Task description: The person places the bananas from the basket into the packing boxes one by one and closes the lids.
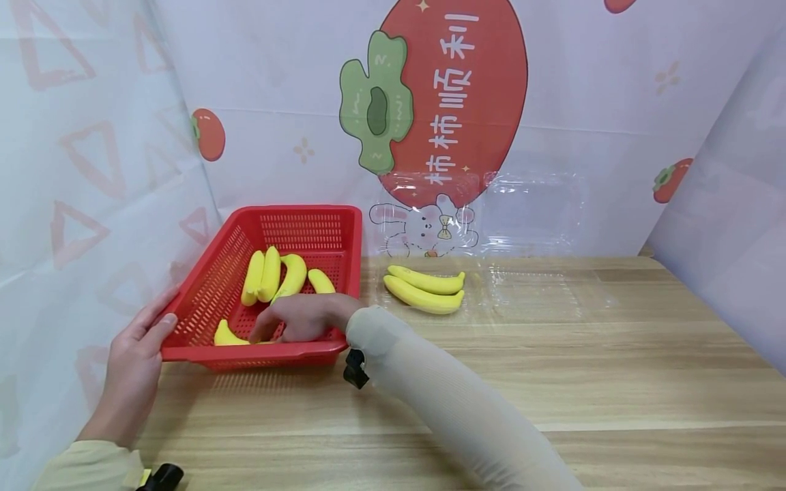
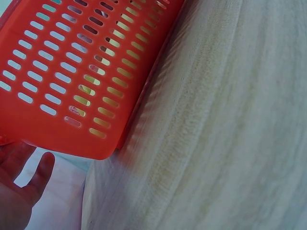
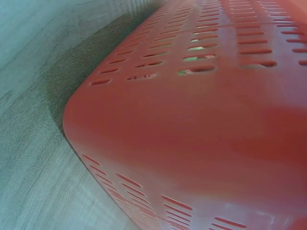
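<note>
A red plastic basket (image 1: 258, 352) with slotted walls sits open side up at the left of the tabletop (image 1: 614, 409), several yellow bananas (image 1: 292, 274) clustered toward its far side and another at the near left. Two more bananas (image 1: 424, 290) lie side by side in a clear plastic container (image 1: 474, 292) to the right.

Head view, upper centre of frame: four white Chinese characters (image 1: 451, 99), 柿柿顺利, on a large red rounded persimmon print (image 1: 494, 82) with a green lobed leaf cap (image 1: 398, 102), part of the pale patterned sheet backdrop (image 1: 589, 102). Line runs bottom to top; characters turned on their sides. Pale strokes (image 1: 380, 60) on cap: cannot tell if lettering.
</note>
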Demonstrator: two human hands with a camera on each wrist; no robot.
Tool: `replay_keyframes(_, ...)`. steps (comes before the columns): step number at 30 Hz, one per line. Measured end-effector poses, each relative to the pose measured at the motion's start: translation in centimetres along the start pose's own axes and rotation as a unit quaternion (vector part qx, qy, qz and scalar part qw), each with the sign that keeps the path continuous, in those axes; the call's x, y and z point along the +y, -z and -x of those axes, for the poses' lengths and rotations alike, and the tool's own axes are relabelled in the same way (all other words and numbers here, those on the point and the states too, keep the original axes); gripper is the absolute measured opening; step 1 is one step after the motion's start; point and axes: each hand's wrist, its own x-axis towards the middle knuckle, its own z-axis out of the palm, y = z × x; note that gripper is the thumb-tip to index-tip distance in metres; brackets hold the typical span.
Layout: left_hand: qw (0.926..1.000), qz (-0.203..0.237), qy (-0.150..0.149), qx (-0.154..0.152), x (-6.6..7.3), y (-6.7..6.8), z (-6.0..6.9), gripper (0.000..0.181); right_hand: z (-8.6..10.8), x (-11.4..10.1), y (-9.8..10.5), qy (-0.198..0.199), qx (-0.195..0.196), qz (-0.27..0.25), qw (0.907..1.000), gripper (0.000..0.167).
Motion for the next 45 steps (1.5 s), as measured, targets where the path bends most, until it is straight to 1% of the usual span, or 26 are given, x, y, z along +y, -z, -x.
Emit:
replay_keyframes(5, 1.0, 0.003, 0.0, 0.002, -0.12, 0.07, -0.05, 0.056, 0.05, -0.1, 0.01, -0.017, 0.026, -0.001, 0.9995, 0.045)
replay_keyframes(11, 1.0, 0.006, -0.001, 0.002, -0.21, 0.14, -0.08, 0.056, 0.05, -0.22, -0.06, -0.013, 0.051, 0.003, 0.9986, 0.036)
replay_keyframes(15, 0.9999, 0.015, -0.003, 0.002, -0.18, 0.18, -0.11, 0.056, 0.08, -0.32, -0.16, -0.01, 0.067, 0.01, 0.9976, 0.035)
replay_keyframes(18, 0.9999, 0.012, -0.003, 0.0, -0.2, 0.19, -0.07, 0.056, 0.11, -0.44, -0.19, -0.022, 0.082, 0.009, 0.9964, 0.037)
replay_keyframes(23, 0.9999, 0.013, 0.001, 0.001, -0.26, 0.22, -0.07, 0.056, 0.16, -0.62, -0.21, -0.051, 0.112, -0.012, 0.9923, 0.039)
replay_keyframes(28, 1.0, 0.004, 0.003, 0.002, -0.24, 0.18, -0.06, 0.056, 0.11, -0.58, -0.35, -0.056, 0.138, 0.002, 0.9889, 0.031)
replay_keyframes(31, 1.0, 0.0, 0.006, 0.003, -0.16, 0.1, -0.07, 0.056, 0.1, -0.51, -0.39, -0.06, 0.15, 0.012, 0.9869, 0.029)
replay_keyframes(36, 0.9999, -0.008, 0.007, 0.0, -0.03, 0.01, 0.0, 0.056, 0.22, -0.48, -0.3, -0.071, 0.174, 0.007, 0.9822, 0.03)
replay_keyframes(42, 1.0, -0.006, 0.007, -0.003, 0.0, -0.02, 0.05, 0.057, 0.44, -0.54, -0.15, -0.088, 0.223, -0.04, 0.97, 0.03)
replay_keyframes(45, 1.0, 0.003, 0.003, -0.003, -0.02, 0.04, 0.0, 0.057, 0.45, -0.58, -0.11, -0.092, 0.234, -0.054, 0.9662, 0.03)
